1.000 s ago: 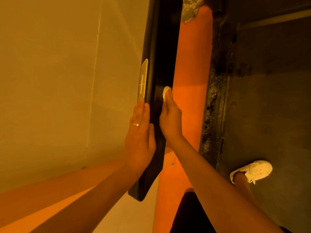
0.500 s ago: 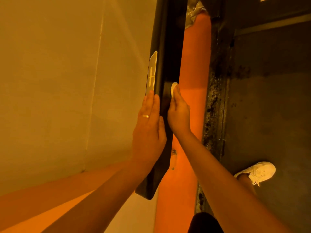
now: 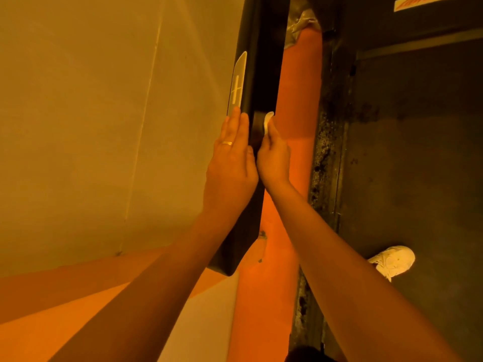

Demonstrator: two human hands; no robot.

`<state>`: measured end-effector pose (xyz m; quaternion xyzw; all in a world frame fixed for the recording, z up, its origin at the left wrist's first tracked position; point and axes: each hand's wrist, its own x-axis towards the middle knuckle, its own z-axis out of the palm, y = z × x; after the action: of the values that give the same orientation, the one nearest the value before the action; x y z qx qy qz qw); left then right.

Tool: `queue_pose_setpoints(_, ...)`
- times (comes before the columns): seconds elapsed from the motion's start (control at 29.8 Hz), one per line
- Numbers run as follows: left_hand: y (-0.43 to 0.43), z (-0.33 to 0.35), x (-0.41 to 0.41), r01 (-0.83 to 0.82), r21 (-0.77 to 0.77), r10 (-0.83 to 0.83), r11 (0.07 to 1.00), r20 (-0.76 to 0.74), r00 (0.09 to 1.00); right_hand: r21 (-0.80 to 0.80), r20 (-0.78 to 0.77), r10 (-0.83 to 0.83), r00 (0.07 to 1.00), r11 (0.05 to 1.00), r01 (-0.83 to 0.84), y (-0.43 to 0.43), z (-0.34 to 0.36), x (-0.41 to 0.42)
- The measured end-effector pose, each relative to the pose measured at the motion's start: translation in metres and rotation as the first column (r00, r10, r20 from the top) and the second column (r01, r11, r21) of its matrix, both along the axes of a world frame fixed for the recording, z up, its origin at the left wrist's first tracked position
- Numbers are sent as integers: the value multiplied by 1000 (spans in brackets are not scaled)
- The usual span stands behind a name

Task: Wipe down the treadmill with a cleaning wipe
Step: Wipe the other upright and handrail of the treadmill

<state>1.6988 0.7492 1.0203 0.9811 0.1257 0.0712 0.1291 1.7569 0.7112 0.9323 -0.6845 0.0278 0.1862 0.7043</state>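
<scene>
A black treadmill handrail (image 3: 264,61) runs away from me down the middle of the view, with a pale label plate (image 3: 237,84) on its left face. My left hand (image 3: 230,163), wearing a ring, lies flat with straight fingers on the rail's left side, its fingertips at the plate's lower end. My right hand (image 3: 274,155) holds a small white wipe (image 3: 268,121) against the rail's right side. The wipe pokes out past the fingertip, and most of that hand's fingers are hidden.
A plain wall (image 3: 104,113) stands close on the left. Right of the rail are an orange strip (image 3: 298,100), a grimy dark edge (image 3: 326,152) and the dark treadmill deck (image 3: 418,152), with a white shoe (image 3: 392,261) on it. Crumpled material (image 3: 300,24) lies at the top.
The view has shifted, so the rail sits further right and higher. The right hand with the wipe has slid slightly back along the rail. The left hand still rests flat by the plate.
</scene>
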Motion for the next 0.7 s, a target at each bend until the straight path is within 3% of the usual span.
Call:
queue_pose_setpoints(0.2,-3,4,-1,-14,-17,14,1000,-11,1000,143,19,50,999,988,-52,-26,10,-83)
queue_pose_setpoints(0.5,-2,4,1,-20,3,20,1000,-21,1000,46,26,54,998,997,-55,-10,-14,-19)
queue_pose_setpoints(0.7,-2,6,1,-19,-23,18,1000,-23,1000,115,0,52,999,992,-52,-23,3,-75)
